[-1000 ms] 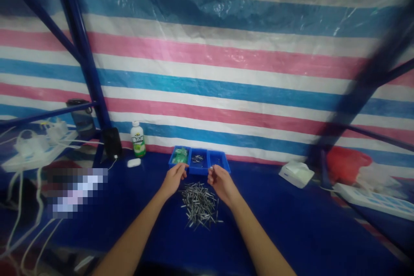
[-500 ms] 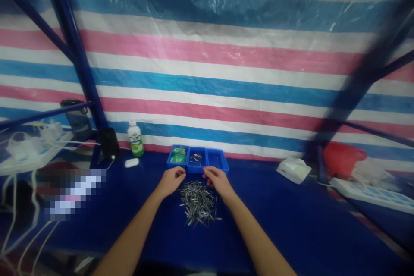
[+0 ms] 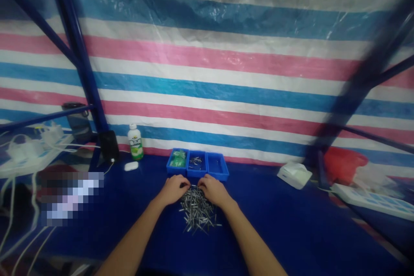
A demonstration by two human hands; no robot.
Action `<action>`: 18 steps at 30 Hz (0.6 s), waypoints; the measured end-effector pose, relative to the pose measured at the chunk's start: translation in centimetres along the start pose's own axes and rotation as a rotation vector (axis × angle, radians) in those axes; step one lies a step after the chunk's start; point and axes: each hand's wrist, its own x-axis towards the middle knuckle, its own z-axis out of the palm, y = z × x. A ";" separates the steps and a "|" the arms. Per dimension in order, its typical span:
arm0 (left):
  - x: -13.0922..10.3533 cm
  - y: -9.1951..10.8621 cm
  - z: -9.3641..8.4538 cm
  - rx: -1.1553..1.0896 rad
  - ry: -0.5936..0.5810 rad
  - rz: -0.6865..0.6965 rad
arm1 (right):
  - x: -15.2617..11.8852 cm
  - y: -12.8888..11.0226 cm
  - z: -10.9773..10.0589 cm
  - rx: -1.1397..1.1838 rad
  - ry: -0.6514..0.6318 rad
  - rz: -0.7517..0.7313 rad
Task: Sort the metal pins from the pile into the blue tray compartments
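A heap of thin silvery metal pins, like blind rivets, lies loose on the blue tabletop. At its far left edge is my left hand, fingers curled and closed at the tips. My right hand mirrors it at the far right edge, also closed. The fingertips of both hands almost meet over the heap; what they pinch is too small to make out. Just beyond stand three joined blue bins: the left bin holds a green packet, the middle bin several small metal pieces, the right bin a few tiny bits.
Left of the bins stand a white-and-green bottle and a white oval object. A black device leans by the frame post. Power strips with cables lie at both sides. A white tissue pack sits at the right.
Both hands have come nearer to me and closer together, from beside the bins down to the heap's far edge. The view has tilted slightly upward.
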 end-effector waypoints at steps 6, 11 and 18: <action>0.0 0.0 0.3 -0.047 0.025 0.014 | -0.2 -0.1 0.5 0.039 -0.020 0.017; 0.4 -0.3 0.7 -0.085 0.053 0.057 | -0.2 0.0 0.6 0.070 0.003 -0.002; 0.3 -0.3 0.9 -0.109 0.070 0.068 | -0.6 -0.1 0.4 0.064 -0.018 -0.010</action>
